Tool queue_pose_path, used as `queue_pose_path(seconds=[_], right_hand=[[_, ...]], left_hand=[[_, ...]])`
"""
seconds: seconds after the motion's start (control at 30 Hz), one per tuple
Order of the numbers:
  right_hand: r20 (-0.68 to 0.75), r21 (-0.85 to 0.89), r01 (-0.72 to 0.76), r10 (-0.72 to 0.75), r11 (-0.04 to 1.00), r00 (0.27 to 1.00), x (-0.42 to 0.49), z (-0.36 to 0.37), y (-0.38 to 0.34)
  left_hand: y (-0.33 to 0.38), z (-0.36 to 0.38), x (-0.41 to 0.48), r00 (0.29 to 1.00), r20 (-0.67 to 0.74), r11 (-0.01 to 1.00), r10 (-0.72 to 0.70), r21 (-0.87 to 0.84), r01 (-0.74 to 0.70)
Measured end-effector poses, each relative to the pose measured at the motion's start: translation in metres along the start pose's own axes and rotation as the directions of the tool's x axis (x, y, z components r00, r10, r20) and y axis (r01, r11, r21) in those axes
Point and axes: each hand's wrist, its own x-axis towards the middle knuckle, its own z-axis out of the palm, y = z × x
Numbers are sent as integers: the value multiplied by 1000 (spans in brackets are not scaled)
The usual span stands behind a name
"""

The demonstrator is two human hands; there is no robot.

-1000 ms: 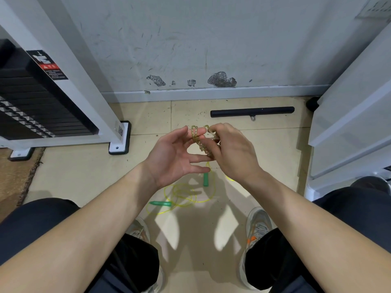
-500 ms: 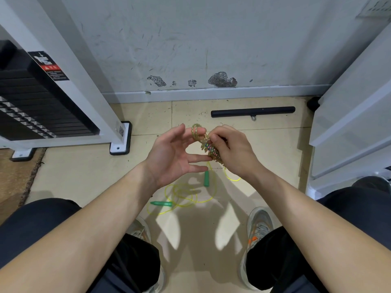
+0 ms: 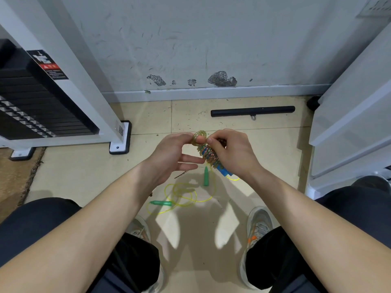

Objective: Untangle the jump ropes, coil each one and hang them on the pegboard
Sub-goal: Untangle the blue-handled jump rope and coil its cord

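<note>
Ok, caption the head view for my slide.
Left hand and right hand hold a coiled beaded rope above a yellow rope on the floor.

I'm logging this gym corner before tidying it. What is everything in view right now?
coiled rope: one, multicoloured, blue handle at its lower end, held between both hands
yellow rope: one, yellow with two green handles, tangled on the floor below the hands
bar: one, black, on the floor by the wall
weight stack: one, black plates in a white frame, left
white unit: one, white, right edge; what it is cannot be told
mat: one, brown, far left
shoes: two, grey with orange, bottom
left hand: pinches the coiled rope's top loop
right hand: grips the coil's body
</note>
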Motion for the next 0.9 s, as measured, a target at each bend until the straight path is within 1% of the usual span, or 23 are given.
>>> queue_pose_path(seconds=[0.07, 0.13, 0.17, 0.33, 0.4, 0.47, 0.53, 0.63, 0.73, 0.8, 0.9], right_hand=[[10, -2, -3, 3, 1000, 1000, 0, 0, 0], [26, -3, 1, -1, 1000, 1000, 0, 1, 0], [34, 4, 1, -1, 1000, 999, -1, 2, 0], [60, 56, -8, 4, 998, 998, -2, 4, 0], [55, 119, -47, 41, 992, 998, -2, 3, -1], [51, 217, -96, 87, 971, 995, -2, 3, -3], [70, 262, -101, 86, 960, 994, -4, 1, -4], [151, 310, -96, 51, 946, 987, -5, -2, -8], [196, 330, -118, 54, 937, 979, -3, -4, -13], [214, 345, -117, 43, 931, 976, -1, -5, -15], [223, 430, -148, 54, 891, 973, 0, -8, -16]], left_hand=[[1, -1, 0, 998, -45, 993, 35, 116, -29], [0, -4, 3, 990, -97, 976, 102, 202, -81], [-1, -4, 4, 985, -108, 973, 133, 203, -109], [-8, -1, 9, 952, -159, 964, 262, 94, -249], [-9, -1, 9, 935, -188, 951, 302, 126, -282], [-9, -2, 10, 914, -207, 932, 348, 185, -313], [-6, -3, 10, 892, -194, 898, 409, 260, -355], [-2, -3, 10, 861, -133, 829, 491, 376, -415], [2, -2, 9, 838, -45, 769, 544, 425, -477], [2, -3, 10, 830, -16, 749, 557, 442, -494], [2, -6, 12, 835, -29, 747, 549, 465, -475]])
